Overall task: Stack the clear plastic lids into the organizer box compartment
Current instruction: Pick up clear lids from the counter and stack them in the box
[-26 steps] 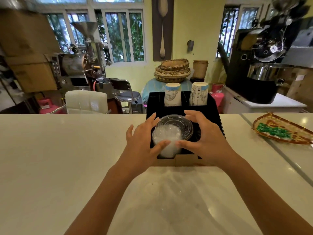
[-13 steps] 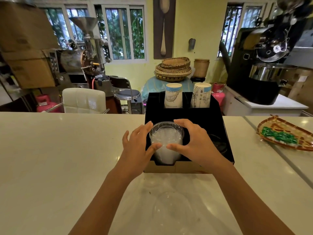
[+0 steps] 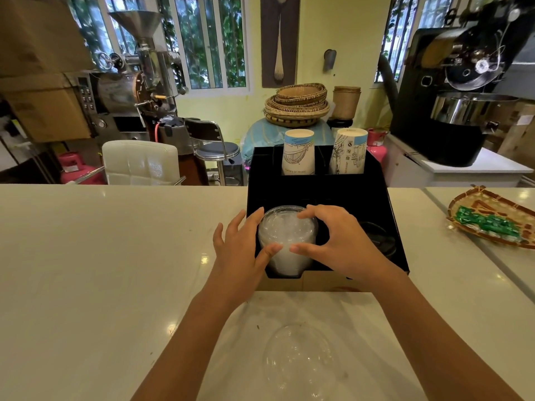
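A stack of clear plastic lids [image 3: 285, 241] sits in the front left compartment of the black organizer box [image 3: 318, 195] on the pale counter. My left hand [image 3: 240, 250] presses its left side, thumb on the front of the stack. From the right, my right hand [image 3: 338, 241] grips the same stack, fingers over its top rim. Another clear domed lid [image 3: 301, 360] lies on the counter in front of the box, between my forearms. Dark lids [image 3: 379, 238] fill the front right compartment.
Two paper cup stacks [image 3: 298, 153] [image 3: 348, 153] stand in the box's back compartments. A woven tray [image 3: 492, 218] with green packets lies on the counter at the right. Beyond the counter are a white chair [image 3: 140, 162], a stool and roasting machines.
The tilted top lid has been pressed down flat onto the stack in the compartment. Both hands stay around the stack. The view has shifted, showing a loose lid on the counter.
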